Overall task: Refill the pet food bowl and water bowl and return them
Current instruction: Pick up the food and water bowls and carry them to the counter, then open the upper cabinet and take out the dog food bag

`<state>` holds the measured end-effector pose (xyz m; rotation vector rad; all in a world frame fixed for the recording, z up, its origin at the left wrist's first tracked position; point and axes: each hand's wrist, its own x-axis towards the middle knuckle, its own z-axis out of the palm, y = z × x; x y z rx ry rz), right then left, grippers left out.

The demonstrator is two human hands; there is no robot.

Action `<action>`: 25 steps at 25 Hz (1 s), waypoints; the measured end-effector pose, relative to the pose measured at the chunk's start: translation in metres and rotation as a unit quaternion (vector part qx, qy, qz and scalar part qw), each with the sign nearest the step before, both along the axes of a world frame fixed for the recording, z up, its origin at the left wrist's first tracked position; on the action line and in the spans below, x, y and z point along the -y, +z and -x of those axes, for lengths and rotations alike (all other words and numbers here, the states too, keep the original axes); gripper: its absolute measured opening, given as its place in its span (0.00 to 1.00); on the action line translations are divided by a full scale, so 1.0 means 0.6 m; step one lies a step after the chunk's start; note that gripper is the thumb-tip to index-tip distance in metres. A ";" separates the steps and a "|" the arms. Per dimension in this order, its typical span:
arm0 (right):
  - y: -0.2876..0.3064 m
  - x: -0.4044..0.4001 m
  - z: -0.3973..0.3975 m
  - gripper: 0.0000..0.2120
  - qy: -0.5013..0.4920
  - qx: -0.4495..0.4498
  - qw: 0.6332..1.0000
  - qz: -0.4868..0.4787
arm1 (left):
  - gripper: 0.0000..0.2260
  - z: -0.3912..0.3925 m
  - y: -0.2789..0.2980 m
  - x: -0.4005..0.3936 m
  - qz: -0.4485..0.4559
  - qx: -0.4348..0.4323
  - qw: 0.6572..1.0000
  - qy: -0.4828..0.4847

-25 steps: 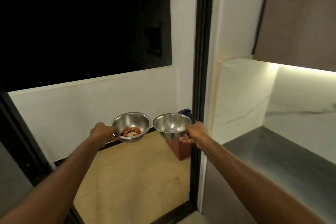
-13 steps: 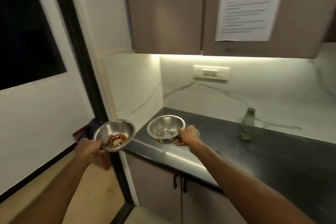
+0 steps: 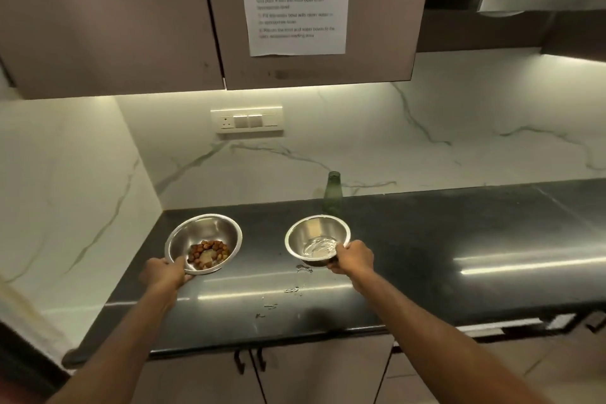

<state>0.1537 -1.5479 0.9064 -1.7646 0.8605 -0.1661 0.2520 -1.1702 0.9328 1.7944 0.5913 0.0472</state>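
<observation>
Two steel bowls are held over the dark counter (image 3: 426,239). The food bowl (image 3: 210,233) on the left has a small heap of brown kibble in its bottom; my left hand (image 3: 165,274) grips its near rim. The water bowl (image 3: 316,233) on the right holds a little water; my right hand (image 3: 352,259) grips its near right rim. Whether the bowls rest on the counter or hover just above it is unclear.
A green glass bottle (image 3: 333,193) stands at the back against the marble wall. Small water spills (image 3: 295,288) lie on the counter in front of the water bowl. Upper cabinets with a taped instruction sheet (image 3: 295,0) hang overhead. A switch plate (image 3: 247,121) sits on the wall.
My view has swung right from the doorway to face the counter. Both hands have carried the bowls over the counter and further apart.
</observation>
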 end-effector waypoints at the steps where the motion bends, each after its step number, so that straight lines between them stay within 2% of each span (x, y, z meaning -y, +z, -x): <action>1: -0.011 0.001 -0.004 0.12 -0.020 -0.006 1.000 -0.010 | 0.12 -0.027 -0.019 0.005 -0.003 0.000 1.000 -0.007; 4: -0.052 -0.012 -0.026 0.13 -0.064 -0.018 0.997 -0.043 | 0.13 -0.092 -0.081 0.020 -0.062 -0.020 0.997 -0.034; 9: -0.132 -0.069 -0.082 0.10 -0.122 -0.023 0.990 -0.065 | 0.11 -0.164 -0.162 0.043 -0.081 -0.040 0.994 -0.065; 13: -0.191 -0.101 -0.125 0.10 -0.151 -0.058 0.984 -0.079 | 0.11 -0.199 -0.226 0.050 -0.103 -0.089 0.986 -0.098; 16: -0.212 -0.105 -0.157 0.11 -0.159 -0.065 0.982 -0.077 | 0.15 -0.240 -0.288 0.053 -0.093 -0.124 0.983 -0.095; 20: -0.218 -0.096 -0.186 0.09 -0.190 -0.061 0.976 -0.090 | 0.10 -0.262 -0.302 0.062 -0.074 -0.153 0.981 -0.094; 23: -0.211 -0.084 -0.197 0.15 -0.195 -0.078 0.973 -0.091 | 0.19 -0.272 -0.271 0.073 -0.037 -0.155 0.983 -0.086; 25: -0.199 -0.077 -0.200 0.19 -0.199 -0.117 0.973 0.012 | 0.27 -0.279 -0.235 0.082 -0.112 -0.141 0.980 -0.080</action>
